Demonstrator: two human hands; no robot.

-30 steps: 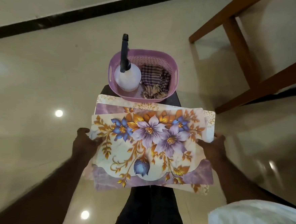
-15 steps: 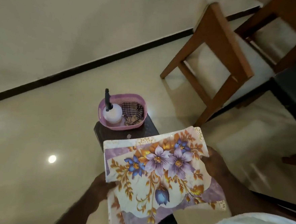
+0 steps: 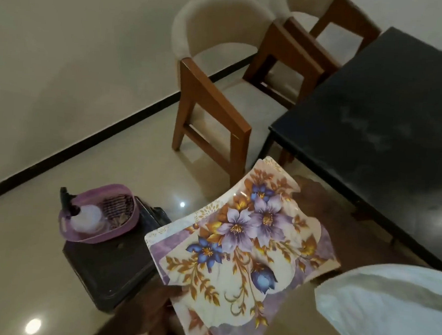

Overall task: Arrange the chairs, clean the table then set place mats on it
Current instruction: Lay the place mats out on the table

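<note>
A stack of floral place mats (image 3: pixel 243 237), cream and purple with violet and blue flowers, is held tilted in front of me. My left hand (image 3: pixel 159 310) grips the stack's lower left edge. My right hand (image 3: pixel 317 197) holds its far right edge and is mostly hidden behind the mats. The black table (image 3: pixel 380 121) stands to the right, and the mats' upper corner lies near its front corner. A wooden chair (image 3: pixel 214 99) with a cream curved back stands left of the table. A second chair (image 3: pixel 325 41) stands behind it, at the table's far side.
A purple basket (image 3: pixel 129 230) sits on a dark low stool (image 3: pixel 113 267) at the lower left; in the basket are a white spray bottle (image 3: pixel 85 218) and a checked cloth (image 3: pixel 116 208). Glossy tiled floor lies around, with a wall and black skirting on the left.
The view has swung right, bringing the table and chairs in. The mats have risen off the stool and moved right toward the table corner, with both hands still holding them.
</note>
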